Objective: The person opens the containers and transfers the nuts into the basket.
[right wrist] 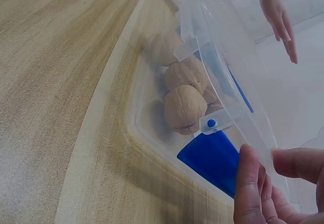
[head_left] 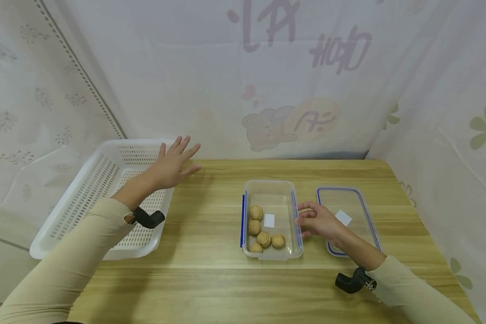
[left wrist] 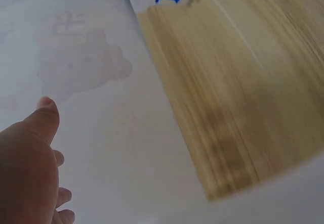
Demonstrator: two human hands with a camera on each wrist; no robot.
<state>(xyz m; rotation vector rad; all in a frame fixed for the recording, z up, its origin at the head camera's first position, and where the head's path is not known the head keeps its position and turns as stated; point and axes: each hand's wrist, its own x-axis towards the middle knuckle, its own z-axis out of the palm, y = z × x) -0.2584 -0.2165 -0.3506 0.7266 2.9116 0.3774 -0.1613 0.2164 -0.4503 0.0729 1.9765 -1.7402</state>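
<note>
Walnuts – five that we could count – lay in the clear box, just to the left of our right hand. With that hand we pinched the wall nearest it, thumb on one side of the rim and fingers on the other, beside a blue clasp. Our left hand was spread wide with nothing in its grasp, well apart from the walnuts; the white basket stood below and to the left of it. The lid lay on the wooden table to the right of our right hand, partly beneath that wrist. As far as we could judge, the uncovering was done – the box stood lidless with the walnuts inside – while any closing was left. Whether our left arm hid more walnuts in the basket, we could not tell.
</note>
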